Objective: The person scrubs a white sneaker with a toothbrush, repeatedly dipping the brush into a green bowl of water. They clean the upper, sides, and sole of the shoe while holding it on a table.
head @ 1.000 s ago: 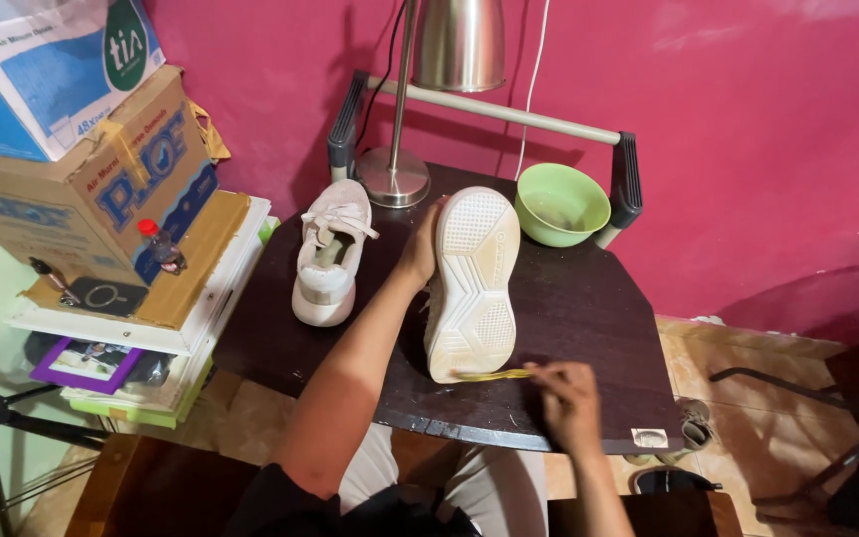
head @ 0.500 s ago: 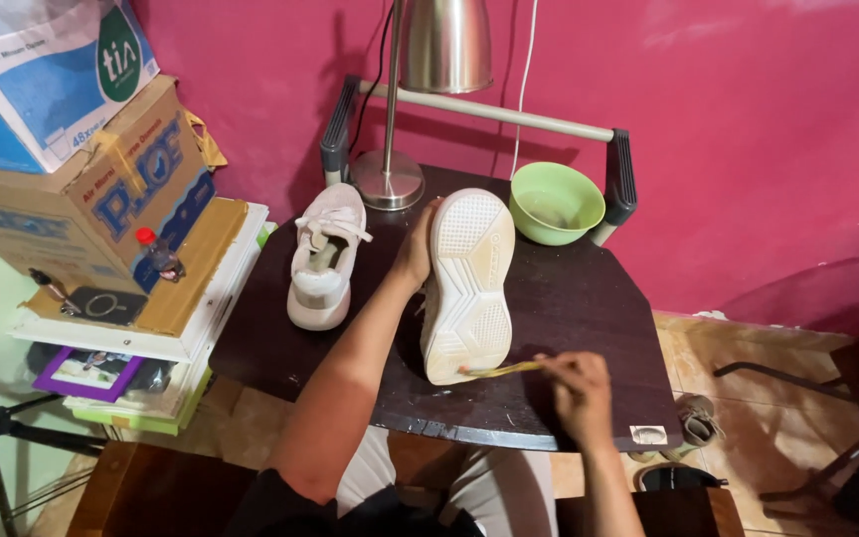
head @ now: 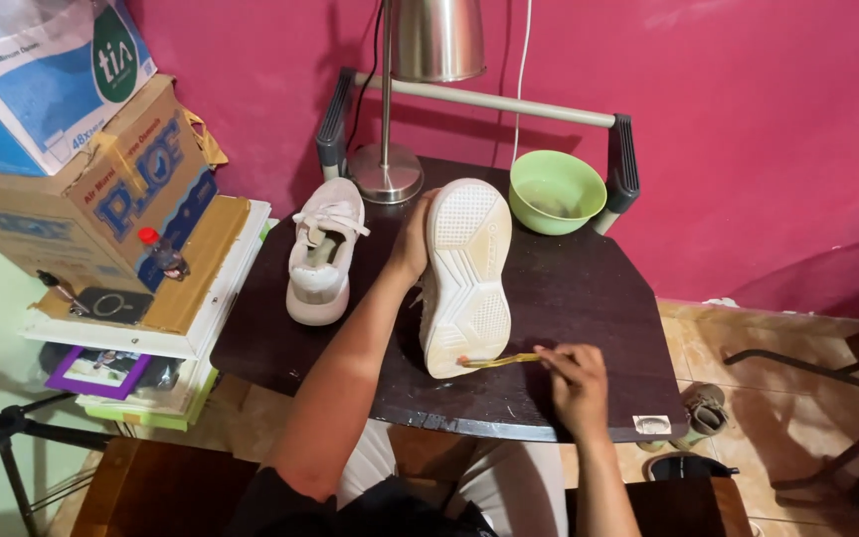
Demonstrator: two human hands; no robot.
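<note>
— So, what differs from a second ago?

— Little. The right hand (head: 577, 386) has shifted slightly along the near end of the upturned white sneaker (head: 464, 276), and its yellow brush (head: 499, 360) now touches the sole at the heel edge. The left hand (head: 412, 239) stays where it was, at the sneaker's far end.

— How are the hands posed?

— The left arm reaches forward across the dark table (head: 589, 288), the hand curled closed around the sneaker's toe end on its left side, propping the shoe with its sole facing up. The right hand is near the table's front edge, fingers pinched shut on the thin yellow handle, which points left toward the sole.

— Where does the sneaker lie relative to them?

— It runs lengthwise between both hands: toe in the left hand's grasp, heel just left of the right hand, joined to it only by the brush.

— And around the sneaker?

— Its mate, a second white sneaker (head: 322, 254), stands upright just to the left. A green bowl (head: 556, 191) sits beyond it to the right, a metal desk lamp (head: 386, 171) behind it. Cardboard boxes (head: 91, 189) are stacked well off to its left.
</note>
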